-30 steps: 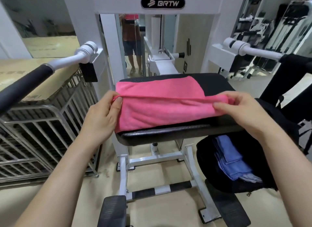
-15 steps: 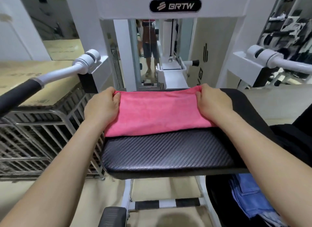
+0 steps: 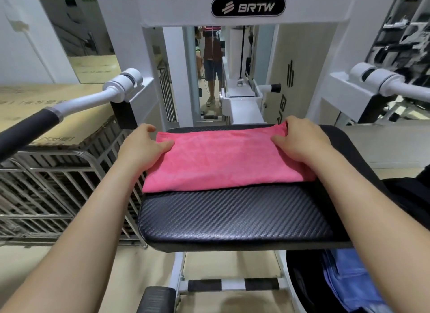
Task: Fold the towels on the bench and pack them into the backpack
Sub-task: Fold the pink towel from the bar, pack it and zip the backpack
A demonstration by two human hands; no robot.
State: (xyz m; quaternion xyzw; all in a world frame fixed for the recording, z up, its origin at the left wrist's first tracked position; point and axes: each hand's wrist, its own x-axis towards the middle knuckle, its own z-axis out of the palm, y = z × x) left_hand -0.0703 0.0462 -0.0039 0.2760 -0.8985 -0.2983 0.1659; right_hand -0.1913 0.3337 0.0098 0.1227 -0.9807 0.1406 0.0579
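**Inspector:** Gym floor. A white machine frame [image 3: 247, 7] spans the top of the frame and a wire cage [image 3: 58, 184] stands at the left. The black padded bench [image 3: 232, 217] sits in the centre.

**Clerk:** Location of the item?

**Inspector:** The pink towel [image 3: 223, 161] lies folded across the far half of the bench; the near half of the pad is bare. The left hand [image 3: 142, 149] holds the towel's left end, thumb on top and fingers curled round the edge. The right hand [image 3: 302, 142] pinches the far right corner, where the cloth is bunched. The towel's lower right corner is hidden under the forearm.

**Clerk:** And the backpack?

**Inspector:** The backpack [image 3: 302, 284] is at the lower right, below the bench edge and open. A blue towel [image 3: 349, 280] is inside. It is well apart from the pink one.

**Clerk:** Hazards?

**Inspector:** In my judgement, three.
- The bunched right corner may set a crooked crease if the next fold is made before it is flattened.
- The cloth is soft and the pad looks slick, so an uneven pull could slide the layers out of line.
- The towel's left edge sits at the rim of the pad, and a careless sweep could drop it towards the cage.
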